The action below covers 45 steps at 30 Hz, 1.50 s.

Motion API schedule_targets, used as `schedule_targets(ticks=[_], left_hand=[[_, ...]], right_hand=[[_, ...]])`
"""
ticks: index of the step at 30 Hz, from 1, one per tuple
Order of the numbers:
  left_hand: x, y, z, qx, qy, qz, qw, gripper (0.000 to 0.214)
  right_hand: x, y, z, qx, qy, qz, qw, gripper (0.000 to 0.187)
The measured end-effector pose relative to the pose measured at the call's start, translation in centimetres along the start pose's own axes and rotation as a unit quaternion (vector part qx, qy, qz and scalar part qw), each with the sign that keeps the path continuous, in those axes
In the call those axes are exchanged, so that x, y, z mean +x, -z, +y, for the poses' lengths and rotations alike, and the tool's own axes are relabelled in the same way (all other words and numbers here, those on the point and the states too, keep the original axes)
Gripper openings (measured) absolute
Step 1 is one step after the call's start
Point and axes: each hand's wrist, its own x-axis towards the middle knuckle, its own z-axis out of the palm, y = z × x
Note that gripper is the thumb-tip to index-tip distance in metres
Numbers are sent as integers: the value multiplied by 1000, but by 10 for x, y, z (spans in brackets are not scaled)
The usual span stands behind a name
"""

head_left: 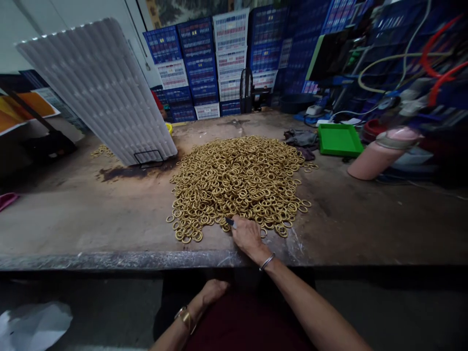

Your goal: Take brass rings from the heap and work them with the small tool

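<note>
A broad heap of gold-coloured rings (pixel 237 180) lies on the worn table (pixel 109 214). At the heap's front edge, my right hand (pixel 248 236) is closed around a small dark-tipped tool (pixel 230 222). Its flat black end points left over the rings; most of the tool is hidden in my fingers, so its exact kind does not show. My left hand (pixel 215 291) is held low in front of my body, below the table edge, its fingers curled in. Whether it holds anything cannot be seen.
A tall ribbed translucent panel (pixel 98 87) leans in a black wire stand (pixel 148 158) at the left. To the right are a green tray (pixel 339 139), dark cloths (pixel 302 139) and a pink bottle (pixel 382 153). Stacked blue and white crates (pixel 230 58) stand behind.
</note>
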Motion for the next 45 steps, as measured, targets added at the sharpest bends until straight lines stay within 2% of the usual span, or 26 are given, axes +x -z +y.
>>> schedule_targets(ticks=[4,8,11,13,15,18,21,28,31,36,39,45], left_hand=[[-11,-2,15,27,28,-64,997,13],[-33,0,53,55,40,-154,986,23],[-40,-2,82,17,35,-176,984,25],[-36,-4,94,-26,30,-154,987,25],[-28,-5,98,-53,16,-96,994,25],[-12,-6,96,-90,3,-18,996,29],[0,-7,91,-118,-3,17,993,35],[22,-16,91,-53,-70,96,992,42],[30,-19,93,-14,-80,105,991,41],[37,-21,97,19,-92,69,993,32],[35,-21,100,10,-91,59,994,30],[26,-26,101,-25,-129,75,988,29]], right_hand=[[3,-2,5,14,3,1,1000,17],[3,-3,9,30,1,4,1000,19],[2,-4,11,40,9,9,999,18],[2,-3,12,40,20,10,999,18],[2,-1,13,39,36,5,999,19],[1,2,14,39,45,-7,998,20],[1,1,16,42,39,-2,998,20],[1,-14,27,120,38,77,989,19],[0,-18,31,164,50,105,980,20],[-8,-10,28,254,87,103,958,18],[-11,-2,25,340,60,72,936,18],[-14,0,24,504,-19,-2,864,24]])
